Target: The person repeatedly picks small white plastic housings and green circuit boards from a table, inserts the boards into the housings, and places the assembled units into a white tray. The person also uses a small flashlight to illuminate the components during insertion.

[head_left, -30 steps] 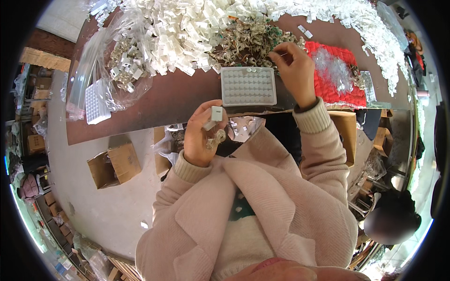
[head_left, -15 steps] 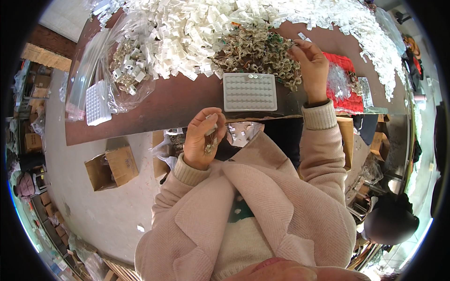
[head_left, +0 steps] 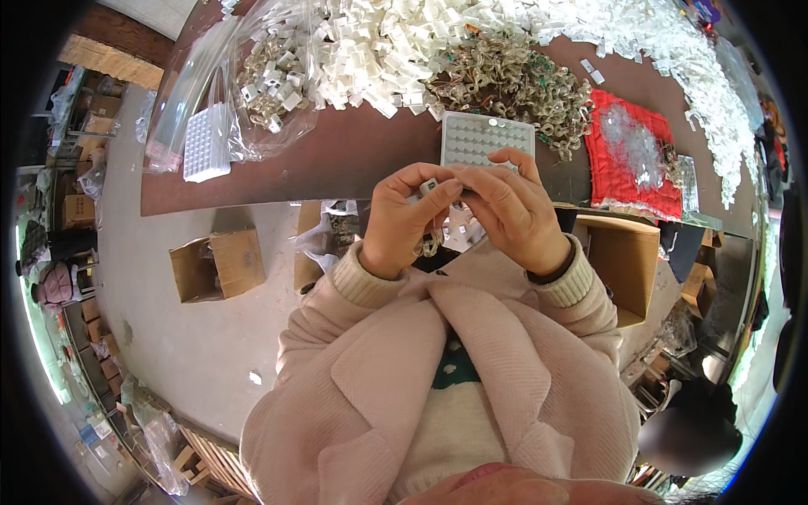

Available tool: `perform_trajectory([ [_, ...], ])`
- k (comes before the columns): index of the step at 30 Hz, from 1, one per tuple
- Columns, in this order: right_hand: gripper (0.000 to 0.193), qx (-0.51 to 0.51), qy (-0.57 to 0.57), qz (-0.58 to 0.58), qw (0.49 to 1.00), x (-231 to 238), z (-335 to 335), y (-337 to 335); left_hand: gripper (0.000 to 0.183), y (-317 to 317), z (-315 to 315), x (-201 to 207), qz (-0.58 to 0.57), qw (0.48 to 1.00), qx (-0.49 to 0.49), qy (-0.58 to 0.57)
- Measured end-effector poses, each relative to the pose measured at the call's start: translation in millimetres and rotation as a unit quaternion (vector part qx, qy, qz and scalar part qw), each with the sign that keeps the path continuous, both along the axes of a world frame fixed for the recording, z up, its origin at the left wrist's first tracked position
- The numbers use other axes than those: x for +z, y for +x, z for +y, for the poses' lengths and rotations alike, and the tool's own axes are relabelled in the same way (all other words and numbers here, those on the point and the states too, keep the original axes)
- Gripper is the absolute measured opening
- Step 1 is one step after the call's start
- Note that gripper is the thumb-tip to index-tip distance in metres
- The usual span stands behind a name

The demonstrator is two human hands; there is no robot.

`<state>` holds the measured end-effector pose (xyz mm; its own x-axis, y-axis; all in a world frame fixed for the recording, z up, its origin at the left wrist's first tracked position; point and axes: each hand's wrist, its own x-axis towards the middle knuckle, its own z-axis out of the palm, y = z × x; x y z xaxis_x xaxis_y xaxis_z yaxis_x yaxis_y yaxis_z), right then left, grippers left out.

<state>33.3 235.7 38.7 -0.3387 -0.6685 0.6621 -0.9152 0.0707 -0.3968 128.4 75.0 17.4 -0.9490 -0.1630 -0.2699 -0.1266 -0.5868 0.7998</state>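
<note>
My left hand is closed on a small white plastic housing, with a looped clear-brown wire hanging under the fingers. The fingers of my right hand are pinched together against the left fingertips, and whatever is between them is hidden. Both hands meet in front of a grey tray with rows of round hollows, lying at the table's near edge. Small round pieces rest at the tray's far side. Behind it lies a tangled heap of wired parts.
White plastic housings lie heaped across the back of the brown table. At left are a clear bag of parts and a white dimpled tray. A red cloth lies at right. Cardboard boxes stand below.
My right hand has come from the wired heap back toward me and met my left hand. The left hand has moved right and slightly up. The whole view has shifted a little.
</note>
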Motion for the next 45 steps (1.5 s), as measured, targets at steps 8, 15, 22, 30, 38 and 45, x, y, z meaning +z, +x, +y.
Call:
perform_trajectory([
  [8,0.033,-0.066,-0.020,-0.078,0.995,-10,-4,18,0.012,4,6,-10,0.022,0.995,0.073,0.064],
  [15,0.025,-0.133,-0.074,-0.161,0.975,-10,5,16,0.017,-20,-33,2,0.021,0.938,0.070,-0.340],
  [22,0.019,-0.151,-0.079,-0.204,0.964,-12,15,8,0.019,-74,-100,-18,0.068,0.566,0.084,-0.817],
  [30,0.017,-0.149,-0.085,-0.212,0.962,-14,21,5,0.014,-81,-115,-23,0.140,0.593,0.157,-0.777],
  [38,0.014,-0.123,-0.088,-0.340,0.928,-15,13,9,0.014,-65,-109,-10,-0.010,0.813,0.161,-0.559],
  [45,0.015,-0.033,-0.239,-0.533,0.811,-5,-8,7,0.014,-24,-69,7,0.265,0.827,0.035,-0.495],
])
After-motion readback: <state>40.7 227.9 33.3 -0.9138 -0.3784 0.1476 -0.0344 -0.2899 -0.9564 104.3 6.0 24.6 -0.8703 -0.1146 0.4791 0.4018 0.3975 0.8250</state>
